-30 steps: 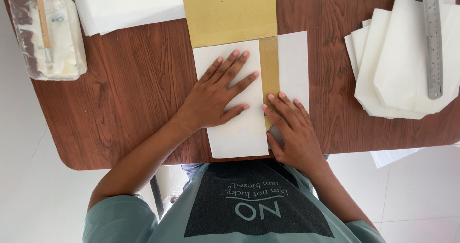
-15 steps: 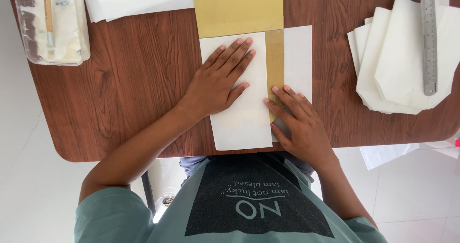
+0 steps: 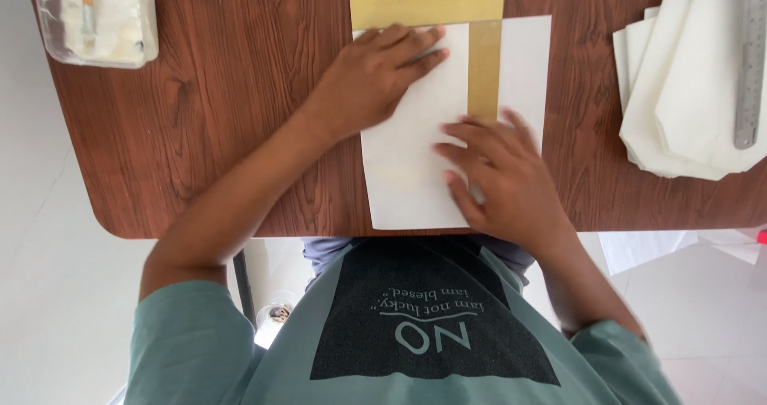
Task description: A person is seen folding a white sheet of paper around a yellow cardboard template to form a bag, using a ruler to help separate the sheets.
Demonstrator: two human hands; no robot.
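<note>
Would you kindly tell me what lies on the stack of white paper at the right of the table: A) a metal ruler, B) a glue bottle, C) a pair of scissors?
A: a grey metal ruler lies lengthwise on the white paper stack.

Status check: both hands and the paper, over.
Left hand flat on white folded sheet, upper left. Right hand pressing its right edge, beside gold strip. Paper stack and ruler lie apart.

shirt: sage-green tee | sleeves: short | front: black panel, pale lettering | forearms: bare
</note>
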